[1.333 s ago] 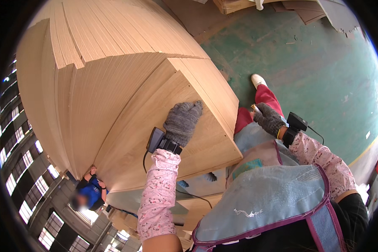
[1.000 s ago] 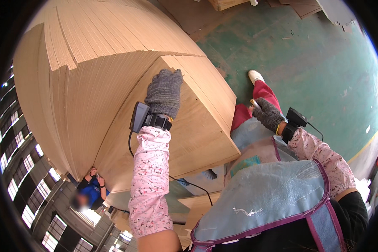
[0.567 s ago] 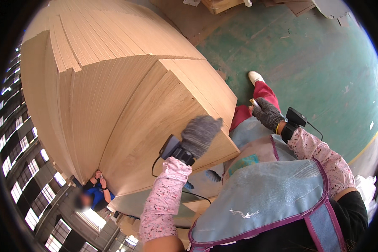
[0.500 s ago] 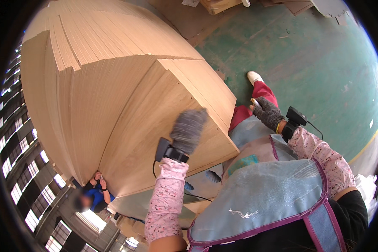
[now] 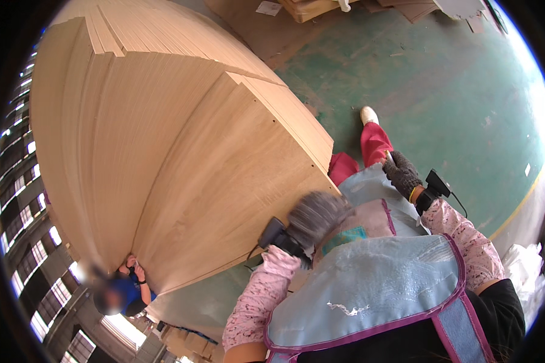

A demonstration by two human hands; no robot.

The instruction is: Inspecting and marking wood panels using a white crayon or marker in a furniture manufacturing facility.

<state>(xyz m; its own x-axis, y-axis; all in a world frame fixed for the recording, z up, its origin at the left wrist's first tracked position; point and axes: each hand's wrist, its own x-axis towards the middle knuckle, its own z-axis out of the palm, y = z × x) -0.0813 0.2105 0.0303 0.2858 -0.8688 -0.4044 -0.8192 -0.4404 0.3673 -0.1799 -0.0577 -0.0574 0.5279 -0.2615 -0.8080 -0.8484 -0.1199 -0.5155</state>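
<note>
My left hand (image 5: 318,216), in a grey knit glove, is over the near corner of the front wood-grain panel (image 5: 242,181), beside my apron. Motion smears its fingers, so their pose and any contact with the panel are unclear. Further right, my right hand (image 5: 402,174), gloved in dark grey, is closed around a small pale stick-like object (image 5: 389,157) whose tip pokes out near my red trouser leg. The panel is the outermost of a tall stack of boards (image 5: 157,72) and has a few small dark holes along its right edge.
Another person (image 5: 124,290) in blue has both hands at the stack's far lower-left end. Green floor (image 5: 454,115) spreads to the right. Cardboard pieces (image 5: 312,9) lie at the top, and white plastic wrapping (image 5: 521,269) lies at the right edge.
My left hand has moved right and toward me, from the panel's face to its near corner. My right hand has shifted slightly right and down, still holding the small pale object.
</note>
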